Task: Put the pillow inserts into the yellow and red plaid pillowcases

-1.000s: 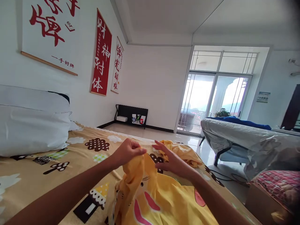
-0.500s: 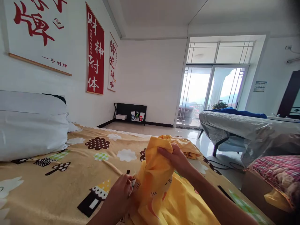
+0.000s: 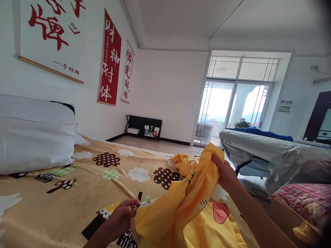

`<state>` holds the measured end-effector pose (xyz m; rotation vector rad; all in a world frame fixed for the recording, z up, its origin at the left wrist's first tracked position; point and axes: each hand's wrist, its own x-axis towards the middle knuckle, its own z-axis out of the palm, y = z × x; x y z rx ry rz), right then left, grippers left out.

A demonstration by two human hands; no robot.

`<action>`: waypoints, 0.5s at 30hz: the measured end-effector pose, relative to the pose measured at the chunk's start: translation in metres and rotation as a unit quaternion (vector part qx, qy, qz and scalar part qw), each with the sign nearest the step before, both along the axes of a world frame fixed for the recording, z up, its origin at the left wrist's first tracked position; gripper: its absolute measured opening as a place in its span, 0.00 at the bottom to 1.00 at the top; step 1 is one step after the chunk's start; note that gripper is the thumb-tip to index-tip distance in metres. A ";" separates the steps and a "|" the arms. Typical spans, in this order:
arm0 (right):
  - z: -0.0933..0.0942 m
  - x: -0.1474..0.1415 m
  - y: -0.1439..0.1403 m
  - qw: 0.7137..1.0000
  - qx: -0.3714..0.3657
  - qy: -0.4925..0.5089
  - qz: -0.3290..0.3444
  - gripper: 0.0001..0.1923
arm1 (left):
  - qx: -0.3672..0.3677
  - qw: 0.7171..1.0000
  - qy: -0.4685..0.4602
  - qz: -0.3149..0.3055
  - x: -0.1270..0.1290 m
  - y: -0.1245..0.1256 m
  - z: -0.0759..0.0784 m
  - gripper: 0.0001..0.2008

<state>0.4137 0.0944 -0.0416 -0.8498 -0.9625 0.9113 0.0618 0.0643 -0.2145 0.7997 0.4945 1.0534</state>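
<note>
Under my fingers and spreading away on every side lies the cartoon-print bedspread (image 3: 85, 179), tan with dotted brown trees and white clouds, and it is the biggest thing any slip would land on. Off beyond my left fingers, against the wall, sits the white pillow (image 3: 36, 137). Past my right fingers a plastic-covered table (image 3: 271, 155) stands on the floor, well apart from me.

Between my 2 hands hangs the yellow cartoon-print garment (image 3: 181, 210), stretched from low near my body up to a peak. A second crumpled yellow cloth (image 3: 184, 162) lies on the spread just beyond that peak, close to the part I hold up.

My right hand (image 3: 224, 174) has its fingers clamped on the raised top edge of the garment. My left hand (image 3: 121, 217) is closed, pinching the lower edge down near the spread.

The risks, as I judge them: the left pinch looks thin, so the cloth could slide out and the span would collapse into a heap. The raised edge could also snag the crumpled cloth and drag it along. Loose folds beneath my right fingers may hide a twist.
</note>
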 end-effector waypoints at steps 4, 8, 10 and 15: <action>-0.008 0.002 0.009 0.997 -0.001 0.053 -0.058 0.22 | 0.015 0.996 0.011 -0.090 0.007 0.000 -0.011 0.23; -0.010 -0.001 0.012 0.990 -0.013 0.091 -0.107 0.20 | 0.144 0.952 0.270 -0.007 0.013 0.009 -0.024 0.15; -0.011 -0.001 0.012 0.990 -0.014 0.090 -0.106 0.21 | 0.249 0.866 0.398 0.173 0.012 0.011 -0.035 0.12; -0.011 -0.010 0.012 0.993 -0.016 0.070 -0.096 0.20 | 0.535 0.671 0.447 0.254 0.022 0.000 -0.078 0.09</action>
